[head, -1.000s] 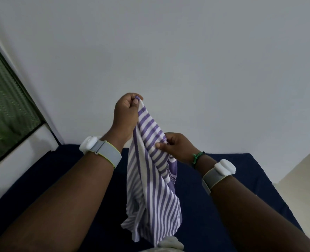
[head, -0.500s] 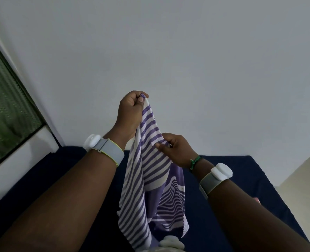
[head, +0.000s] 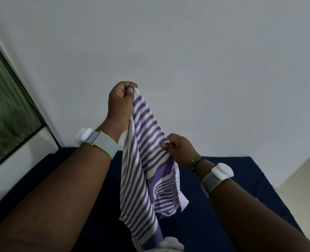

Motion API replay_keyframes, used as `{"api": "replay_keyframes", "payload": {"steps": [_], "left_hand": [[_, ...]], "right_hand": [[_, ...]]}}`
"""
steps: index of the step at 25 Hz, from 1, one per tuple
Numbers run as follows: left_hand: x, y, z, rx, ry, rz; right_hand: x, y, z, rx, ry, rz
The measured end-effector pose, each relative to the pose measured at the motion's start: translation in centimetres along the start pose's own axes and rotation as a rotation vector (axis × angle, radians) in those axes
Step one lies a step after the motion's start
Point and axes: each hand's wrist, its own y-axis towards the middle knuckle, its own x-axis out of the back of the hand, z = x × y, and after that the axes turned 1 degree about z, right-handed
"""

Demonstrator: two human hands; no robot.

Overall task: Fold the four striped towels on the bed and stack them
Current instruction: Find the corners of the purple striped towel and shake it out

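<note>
Fingers of left hand and right hand pinch the striped towel's upper edge above the bed.

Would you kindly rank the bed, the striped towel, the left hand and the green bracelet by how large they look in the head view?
1. bed
2. striped towel
3. left hand, which pinches the towel's top corner
4. green bracelet

The towel hangs nearer the camera than the bed, so it looks relatively larger than it is.
</note>
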Motion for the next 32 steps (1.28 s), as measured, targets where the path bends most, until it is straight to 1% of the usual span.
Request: {"api": "replay_keyframes", "payload": {"steps": [2,6,11,12,14,16,17,18,19,20,21,23,25,28,30,32], "left_hand": [[0.1,0.1,0.1,-0.001,-0.004,-0.006],[0.9,0.4,0.5,0.025,0.011,-0.042],[1.9,1.6,0.4,0.006,-0.037,-0.104],[2.1,1.8,0.5,0.007,-0.045,-0.115],[2.8,2.4,1.1,0.02,-0.043,-0.149],[3.8,3.0,1.7,0.029,-0.044,-0.212],[4.2,3.4,1.9,0.029,-0.062,-0.248],[4.6,3.8,2.0,0.03,-0.079,-0.278],[4.7,4.1,2.0,0.033,-0.084,-0.294],[4.7,4.3,1.9,0.033,-0.076,-0.296],[4.6,4.5,1.9,0.03,-0.059,-0.29],[4.3,4.3,2.3,0.04,-0.007,-0.265],[4.4,4.0,3.4,0.08,0.053,-0.253],[5.4,3.6,5.4,0.143,0.072,-0.322],[5.9,3.5,6.0,0.152,0.12,-0.367],[5.8,3.5,6.1,0.14,0.153,-0.364]], "right_hand": [[0.2,0.0,-0.4,-0.035,0.02,-0.027],[0.5,-0.4,-1.8,-0.136,0.1,0.039],[-0.2,-1.3,-3.5,-0.147,0.027,0.144],[-0.2,-1.5,-3.8,-0.158,0.002,0.14],[-0.1,-1.8,-4.3,-0.168,0.007,0.053],[0.2,-2.0,-4.5,-0.125,0.043,-0.014],[0.3,-2.1,-4.4,-0.096,0.028,0.01],[0.1,-2.3,-4.5,-0.09,0.007,0.071],[-0.2,-2.5,-4.8,-0.104,-0.012,0.136],[-0.6,-2.8,-5.1,-0.128,-0.018,0.165],[-0.9,-3.0,-5.4,-0.151,-0.002,0.151],[-1.3,-3.2,-5.9,-0.181,0.094,0.066],[-1.2,-3.1,-5.6,-0.182,0.16,0.047],[-0.5,-3.4,-5.2,-0.301,0.309,0.015],[0.1,-4.2,-5.5,-0.369,0.4,0.059],[0.5,-5.0,-5.5,-0.408,0.49,0.116]]}}
